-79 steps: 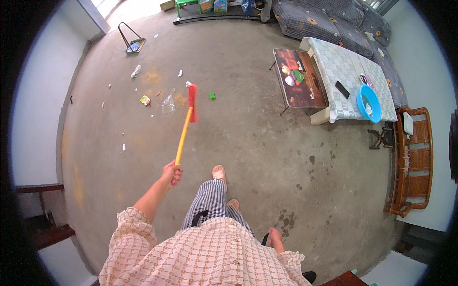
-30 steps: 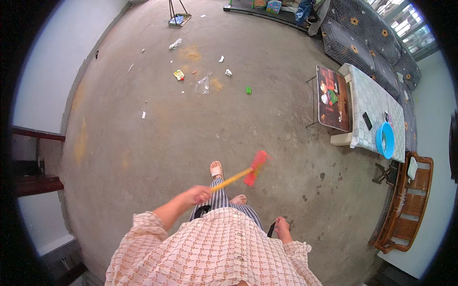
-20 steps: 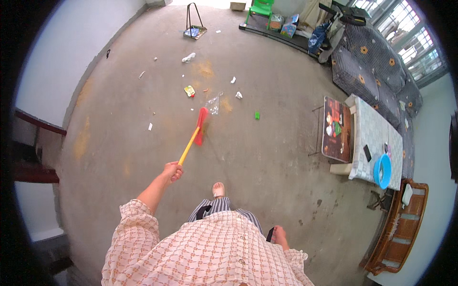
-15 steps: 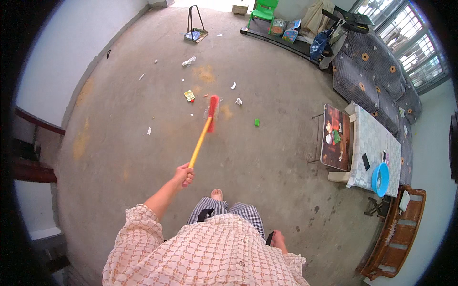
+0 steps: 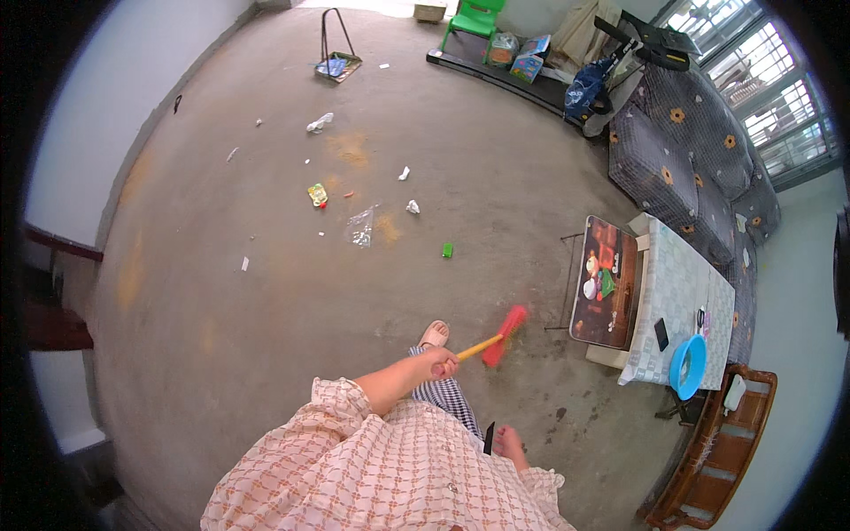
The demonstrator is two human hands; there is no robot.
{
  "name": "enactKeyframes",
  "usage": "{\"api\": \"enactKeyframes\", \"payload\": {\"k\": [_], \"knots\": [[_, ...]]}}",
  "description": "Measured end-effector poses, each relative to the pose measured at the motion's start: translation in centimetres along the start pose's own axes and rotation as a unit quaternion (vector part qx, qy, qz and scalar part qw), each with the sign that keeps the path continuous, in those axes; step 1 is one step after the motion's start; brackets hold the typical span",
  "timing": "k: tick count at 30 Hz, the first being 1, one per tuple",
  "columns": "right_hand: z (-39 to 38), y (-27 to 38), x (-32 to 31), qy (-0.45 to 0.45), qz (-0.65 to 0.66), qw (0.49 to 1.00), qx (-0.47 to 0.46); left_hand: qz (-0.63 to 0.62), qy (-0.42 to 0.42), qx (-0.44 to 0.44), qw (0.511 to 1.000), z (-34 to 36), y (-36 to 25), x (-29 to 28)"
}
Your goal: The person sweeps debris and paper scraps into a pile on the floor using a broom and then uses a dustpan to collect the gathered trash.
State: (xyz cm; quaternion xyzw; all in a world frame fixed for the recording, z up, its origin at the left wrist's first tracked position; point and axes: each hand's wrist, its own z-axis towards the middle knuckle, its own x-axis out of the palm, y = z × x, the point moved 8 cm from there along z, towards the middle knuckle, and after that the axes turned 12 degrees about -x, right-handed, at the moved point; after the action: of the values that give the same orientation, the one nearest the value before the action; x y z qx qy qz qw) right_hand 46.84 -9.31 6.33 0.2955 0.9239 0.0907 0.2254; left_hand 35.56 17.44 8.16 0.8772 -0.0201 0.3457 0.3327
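Note:
My left hand is closed around the yellow handle of a broom. Its red head is blurred and stands over the floor right of my sandalled foot. At my right side hangs my right hand, beside a narrow black thing; its fingers show too little to tell their grip. Ahead on the concrete floor lie a clear plastic wrapper, a yellow-green pouch, a small green box and crumpled white paper. Tan powder is scattered among them.
A long-handled dustpan stands far ahead. To the right are a folding table, a cloth-covered table with a blue basin, and a wooden chair. Beyond are a grey sofa, a treadmill and a green chair.
My left hand has swung the broom rightward and back toward my feet, off the clear wrapper, which now shows whole. My foot has stepped forward; the room has shifted slightly in view.

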Motion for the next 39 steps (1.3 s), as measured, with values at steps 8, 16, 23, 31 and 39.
{"api": "enactKeyframes", "payload": {"k": [8,16,23,31,39], "knots": [[4.3,10.7,-2.5,-0.007,-0.024,0.999,-0.034,-0.138,0.047,0.132,0.981,-20.0,-11.9,-6.2],[5.7,15.8,-0.8,-0.004,-0.089,0.995,-0.033,-0.009,-0.282,0.505,0.816,-33.0,-16.7,-4.5],[5.3,19.2,1.4,-0.005,-0.071,0.997,-0.037,-0.003,-0.049,0.427,0.903,-28.4,-15.0,0.6],[2.3,25.0,6.5,-0.039,-0.069,0.996,-0.05,-0.016,0.062,0.248,0.967,-14.6,-20.2,7.2],[-0.6,28.1,12.8,-0.058,-0.049,0.997,-0.034,-0.133,0.126,0.167,0.969,-25.2,-31.5,0.6]]}}
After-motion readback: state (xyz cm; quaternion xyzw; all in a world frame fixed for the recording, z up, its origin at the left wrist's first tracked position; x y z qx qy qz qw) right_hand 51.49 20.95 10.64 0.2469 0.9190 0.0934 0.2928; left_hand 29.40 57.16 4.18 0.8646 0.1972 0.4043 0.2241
